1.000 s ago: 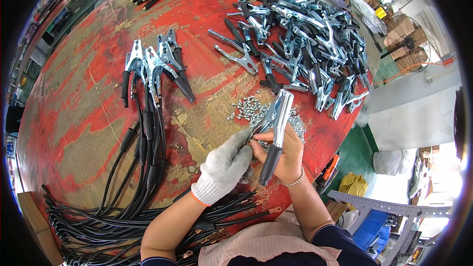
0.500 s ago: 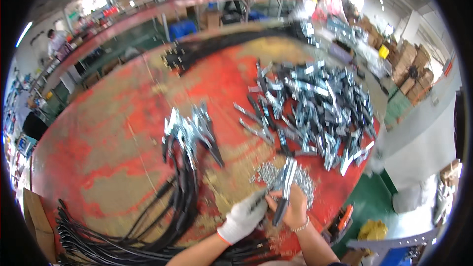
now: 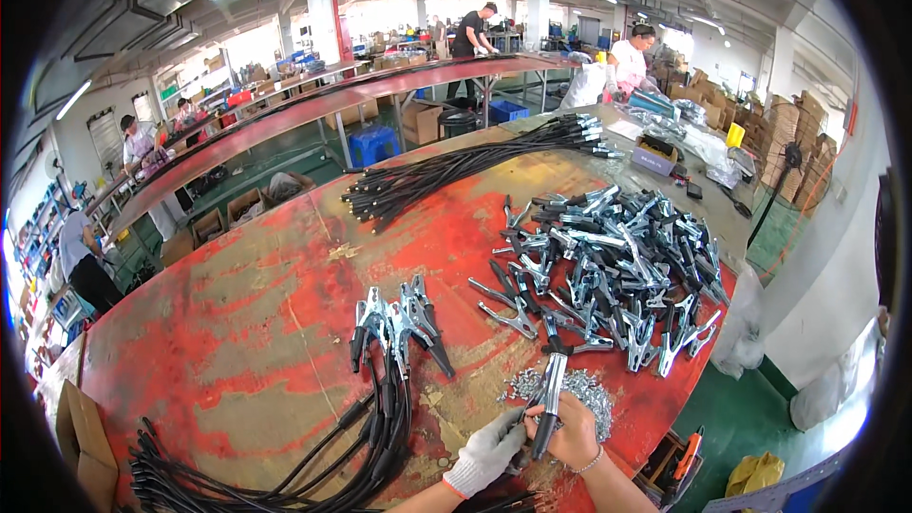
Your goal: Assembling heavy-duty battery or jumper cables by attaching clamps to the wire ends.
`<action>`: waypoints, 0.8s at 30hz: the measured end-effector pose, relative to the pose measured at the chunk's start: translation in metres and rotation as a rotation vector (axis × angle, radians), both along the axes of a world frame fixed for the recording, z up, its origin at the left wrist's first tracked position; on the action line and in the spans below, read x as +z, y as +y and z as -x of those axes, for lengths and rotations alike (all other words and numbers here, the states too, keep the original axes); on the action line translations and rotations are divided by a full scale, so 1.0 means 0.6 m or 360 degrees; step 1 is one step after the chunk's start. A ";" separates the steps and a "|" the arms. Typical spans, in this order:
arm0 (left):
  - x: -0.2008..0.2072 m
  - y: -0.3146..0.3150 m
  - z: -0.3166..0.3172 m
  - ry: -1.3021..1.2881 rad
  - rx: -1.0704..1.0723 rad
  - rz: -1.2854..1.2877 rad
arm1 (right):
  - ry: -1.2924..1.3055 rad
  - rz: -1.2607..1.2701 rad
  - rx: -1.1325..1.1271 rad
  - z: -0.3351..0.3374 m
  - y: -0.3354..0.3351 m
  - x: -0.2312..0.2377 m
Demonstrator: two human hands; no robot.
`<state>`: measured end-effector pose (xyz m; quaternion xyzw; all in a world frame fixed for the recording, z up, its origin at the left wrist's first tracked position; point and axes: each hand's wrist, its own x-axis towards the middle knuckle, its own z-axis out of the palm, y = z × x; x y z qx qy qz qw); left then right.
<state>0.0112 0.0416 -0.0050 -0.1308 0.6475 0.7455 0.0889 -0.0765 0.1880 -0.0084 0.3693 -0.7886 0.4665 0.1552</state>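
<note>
A metal spring clamp (image 3: 554, 386) with black handle grips is held upright at the table's near edge. My right hand (image 3: 576, 433), bare with a bracelet at the wrist, closes round its handle. My left hand (image 3: 486, 456), in a white knitted glove, has its fingers closed against the clamp's other side; a dark part below them is mostly hidden. Just beyond my hands lies a heap of small metal screws (image 3: 591, 392). To the left, several clamps (image 3: 391, 323) rest attached to black cables (image 3: 388, 423). A big pile of loose clamps (image 3: 622, 271) covers the table's right side.
Another black cable bundle (image 3: 465, 166) lies across the table's far side. The worn red tabletop (image 3: 228, 323) stretches left. A cardboard box (image 3: 85, 432) stands at its left edge, a fan (image 3: 791, 157) at the far right. Co-workers stand at other tables behind.
The view has tilted upward, bringing more of the room in and shifting the table lower. Both hands keep the clamp between them at nearly the same place by the screws.
</note>
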 end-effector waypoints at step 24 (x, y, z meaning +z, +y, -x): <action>-0.016 -0.015 0.021 -0.0279 0.0294 -0.0718 | -0.0257 -0.0549 -0.0207 0.032 0.093 -0.051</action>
